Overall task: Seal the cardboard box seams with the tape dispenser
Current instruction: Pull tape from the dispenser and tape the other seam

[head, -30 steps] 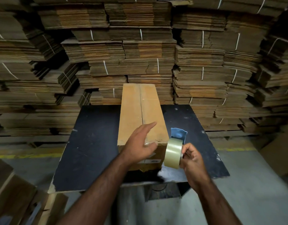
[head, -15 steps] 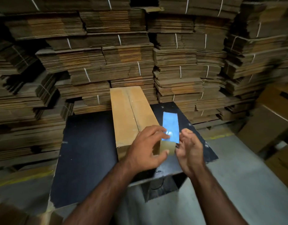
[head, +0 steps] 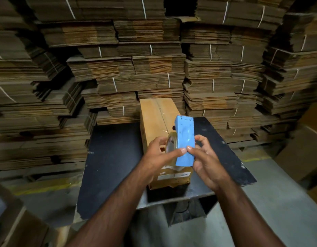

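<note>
A long closed cardboard box [head: 154, 120] lies lengthwise on the black table [head: 115, 166], its centre seam running away from me and a label on its near end. Above the box's near end I hold a blue tape dispenser [head: 184, 139] upright, with a roll of clear tape [head: 171, 143] on its left side. My left hand [head: 161, 154] grips the roll side, thumb across the blue plate. My right hand [head: 206, 157] holds the dispenser's lower right edge.
Strapped bundles of flat cardboard [head: 148, 68] are stacked high behind and to both sides of the table. More brown boxes [head: 304, 148] stand at the right and lower left. Grey concrete floor [head: 261, 202] with a yellow line lies around the table.
My left hand left the box top and took hold of the tape roll. The dispenser has been lifted and turned upright between both hands. The view swung right, then back left.
</note>
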### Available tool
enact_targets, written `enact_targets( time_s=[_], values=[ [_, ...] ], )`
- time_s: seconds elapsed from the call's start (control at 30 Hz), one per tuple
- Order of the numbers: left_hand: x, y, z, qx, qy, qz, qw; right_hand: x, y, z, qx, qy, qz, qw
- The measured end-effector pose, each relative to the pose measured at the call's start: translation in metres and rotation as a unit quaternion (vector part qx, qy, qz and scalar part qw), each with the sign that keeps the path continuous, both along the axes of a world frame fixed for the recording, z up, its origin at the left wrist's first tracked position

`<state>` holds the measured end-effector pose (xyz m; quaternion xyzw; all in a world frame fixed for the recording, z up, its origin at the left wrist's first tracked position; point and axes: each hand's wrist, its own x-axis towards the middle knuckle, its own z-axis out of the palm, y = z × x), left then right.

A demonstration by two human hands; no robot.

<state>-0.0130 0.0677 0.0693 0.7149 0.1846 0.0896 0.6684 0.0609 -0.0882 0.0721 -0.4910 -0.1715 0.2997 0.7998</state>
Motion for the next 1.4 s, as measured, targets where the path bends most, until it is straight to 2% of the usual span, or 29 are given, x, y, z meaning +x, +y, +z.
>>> enact_targets(
  time_s=[0.1,0.17,0.2,0.27,0.33,0.47,0.57,0.63,0.73,0.87,1.1,1.2,1.3,1.4],
  values=[
    [-0.006,0.013,-0.01,-0.051,0.007,-0.006,0.999,-0.001,0.004,0.003,-0.014,-0.001,0.054,0.998],
    [-0.01,0.018,-0.014,-0.089,-0.017,-0.017,0.996,-0.001,0.008,0.008,-0.036,-0.003,0.066,0.997],
    [-0.011,0.018,-0.015,-0.08,-0.027,-0.003,0.996,-0.001,0.012,0.011,-0.056,-0.009,0.061,0.996],
    [-0.012,0.014,-0.02,-0.007,-0.026,0.05,0.998,-0.002,0.021,0.018,-0.113,-0.036,0.043,0.992],
    [-0.01,0.009,-0.025,0.053,-0.016,0.071,0.996,-0.003,0.03,0.023,-0.188,-0.096,0.038,0.977],
    [-0.02,0.015,-0.02,0.049,-0.059,0.05,0.996,0.003,0.028,0.032,-0.321,-0.248,0.021,0.914],
    [-0.023,0.026,0.002,-0.093,-0.099,0.028,0.99,0.012,0.018,0.037,-0.402,-0.338,0.027,0.851],
    [-0.017,0.025,0.015,-0.13,-0.082,0.054,0.987,0.016,0.014,0.037,-0.434,-0.392,0.043,0.81],
    [-0.006,0.018,0.028,-0.152,-0.023,0.082,0.985,0.024,0.009,0.035,-0.455,-0.437,0.051,0.774],
    [0.008,0.009,0.031,-0.172,0.004,0.083,0.982,0.045,-0.004,0.032,-0.477,-0.47,0.067,0.74],
    [0.035,-0.009,0.028,-0.25,0.042,0.12,0.96,0.072,-0.024,0.034,-0.456,-0.485,0.085,0.741],
    [0.056,-0.028,0.03,-0.253,0.054,0.129,0.957,0.094,-0.039,0.033,-0.464,-0.485,0.092,0.735],
    [0.07,-0.037,0.029,-0.236,0.063,0.152,0.958,0.105,-0.044,0.03,-0.491,-0.518,0.094,0.694],
    [0.082,-0.045,0.025,-0.199,0.062,0.198,0.958,0.122,-0.051,0.026,-0.477,-0.565,0.092,0.667]
  ],
)
